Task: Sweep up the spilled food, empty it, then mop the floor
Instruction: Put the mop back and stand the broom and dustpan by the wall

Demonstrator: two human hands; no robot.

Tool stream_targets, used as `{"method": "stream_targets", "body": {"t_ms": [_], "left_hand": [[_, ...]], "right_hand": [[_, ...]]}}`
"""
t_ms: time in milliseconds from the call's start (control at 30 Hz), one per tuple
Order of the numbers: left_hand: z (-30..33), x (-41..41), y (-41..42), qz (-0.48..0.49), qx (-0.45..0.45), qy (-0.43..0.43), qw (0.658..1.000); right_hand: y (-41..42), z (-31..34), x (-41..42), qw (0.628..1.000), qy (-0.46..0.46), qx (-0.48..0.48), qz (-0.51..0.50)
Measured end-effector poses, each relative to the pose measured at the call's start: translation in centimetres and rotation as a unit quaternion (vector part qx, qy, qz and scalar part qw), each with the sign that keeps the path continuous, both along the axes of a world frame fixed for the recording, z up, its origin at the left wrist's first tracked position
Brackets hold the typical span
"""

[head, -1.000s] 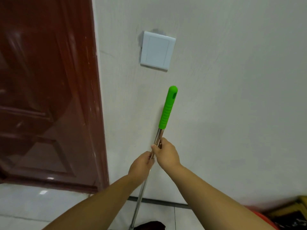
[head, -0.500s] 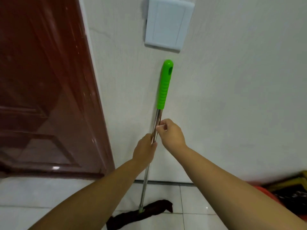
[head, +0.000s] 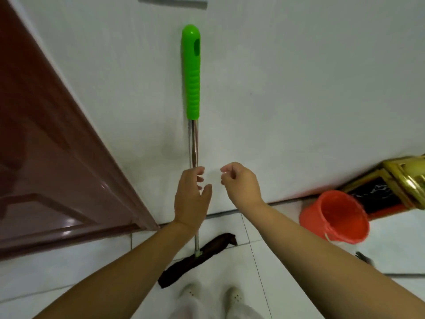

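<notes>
A white wall [head: 299, 88] props the mop [head: 193, 139] upright, its dark head [head: 195, 261] on the floor tiles [head: 69, 272], likely parked to stay standing. Right sits an orange bucket [head: 333, 217]. The left hand [head: 190, 196] hovers open at the pole; the right hand [head: 241, 183], loosely curled, holds nothing.

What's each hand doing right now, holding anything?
Left hand: open, fingers loose in front of the mop pole, not gripping it.
Right hand: empty, fingers loosely curled, clear of the pole.
</notes>
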State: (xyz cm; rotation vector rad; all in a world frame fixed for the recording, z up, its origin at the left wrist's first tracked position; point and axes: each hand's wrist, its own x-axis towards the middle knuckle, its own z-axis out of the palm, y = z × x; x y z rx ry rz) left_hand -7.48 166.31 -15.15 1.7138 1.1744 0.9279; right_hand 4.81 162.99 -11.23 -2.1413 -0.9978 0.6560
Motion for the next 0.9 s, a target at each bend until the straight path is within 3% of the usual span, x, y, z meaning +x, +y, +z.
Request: {"method": "stream_targets", "body": {"t_ms": [267,467,900], "left_hand": [[-1.4,7.1,-5.3,-0.156,-0.034,0.066,0.985],[-1.5,13.5,-11.9,-0.267,-0.037,0.111,0.956],[0.2,33.0,-37.8,-0.449,-0.006,0.130,0.884]], "right_hand": [[-9.0,-1.6,5.0,0.994,0.029,-0.050,-0.089],[-19.2,-2.5,10.1,0.970,0.092,-0.047,-0.221],[-49.4,-2.1,25.9,0.909,0.048,-0.061,-0.409]]}}
